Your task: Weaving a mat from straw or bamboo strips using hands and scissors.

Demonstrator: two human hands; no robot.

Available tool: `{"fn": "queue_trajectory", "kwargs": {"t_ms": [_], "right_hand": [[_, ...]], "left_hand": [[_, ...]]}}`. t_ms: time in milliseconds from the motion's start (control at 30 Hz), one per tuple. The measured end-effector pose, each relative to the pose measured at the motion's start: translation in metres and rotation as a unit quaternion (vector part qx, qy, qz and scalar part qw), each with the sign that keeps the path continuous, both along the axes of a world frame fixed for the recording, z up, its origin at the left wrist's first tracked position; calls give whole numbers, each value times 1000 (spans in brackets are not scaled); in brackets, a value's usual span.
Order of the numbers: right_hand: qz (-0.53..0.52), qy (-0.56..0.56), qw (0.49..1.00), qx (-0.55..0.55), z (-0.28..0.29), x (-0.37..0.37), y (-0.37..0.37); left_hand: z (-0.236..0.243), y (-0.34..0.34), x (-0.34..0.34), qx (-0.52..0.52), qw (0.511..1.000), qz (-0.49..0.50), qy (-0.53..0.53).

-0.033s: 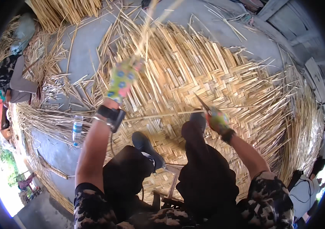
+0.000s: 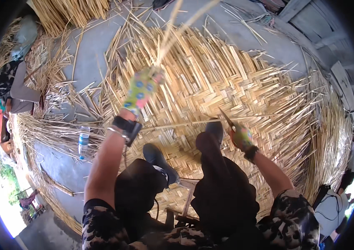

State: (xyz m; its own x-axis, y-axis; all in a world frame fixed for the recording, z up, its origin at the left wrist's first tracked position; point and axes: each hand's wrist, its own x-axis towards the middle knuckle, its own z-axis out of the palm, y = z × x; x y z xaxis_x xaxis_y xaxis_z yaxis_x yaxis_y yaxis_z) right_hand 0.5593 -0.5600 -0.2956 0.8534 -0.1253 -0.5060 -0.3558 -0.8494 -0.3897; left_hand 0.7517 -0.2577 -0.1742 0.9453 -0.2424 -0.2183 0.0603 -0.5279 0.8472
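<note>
My left hand (image 2: 143, 89), in a flowered green glove, is closed on pale reed strips (image 2: 165, 45) that fan out away from me, blurred by motion. It is over the left part of a large woven reed mat (image 2: 264, 125). At the right, my gloved right hand (image 2: 241, 138) is closed around a knife (image 2: 226, 116) with a narrow pointed blade aimed away and to the left. The knife's handle is mostly hidden in the glove. One long strip (image 2: 185, 124) lies crosswise on the mat between my hands, just in front of my shoes (image 2: 156, 158).
A plastic water bottle (image 2: 84, 143) stands left of my left forearm, by a pile of loose reeds (image 2: 56, 127). Reed bundles (image 2: 68, 14) lie at the far left. Another person (image 2: 16, 89) sits at the left edge. More reeds (image 2: 331, 137) edge the mat's right side.
My left hand has shifted slightly right and toward me with the strips, which now spread into two prongs. My right hand and the knife have moved slightly right and toward me.
</note>
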Motion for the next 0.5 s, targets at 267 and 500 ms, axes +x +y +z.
{"fn": "queue_trajectory", "kwargs": {"t_ms": [267,500], "right_hand": [[155,82,973,-150,-17,-120,-72],[179,-212,881,383,71,4,32]], "left_hand": [[-58,-79,-105,-33,981,-191,-26],[-69,-93,-123,-74,983,-122,-115]]}}
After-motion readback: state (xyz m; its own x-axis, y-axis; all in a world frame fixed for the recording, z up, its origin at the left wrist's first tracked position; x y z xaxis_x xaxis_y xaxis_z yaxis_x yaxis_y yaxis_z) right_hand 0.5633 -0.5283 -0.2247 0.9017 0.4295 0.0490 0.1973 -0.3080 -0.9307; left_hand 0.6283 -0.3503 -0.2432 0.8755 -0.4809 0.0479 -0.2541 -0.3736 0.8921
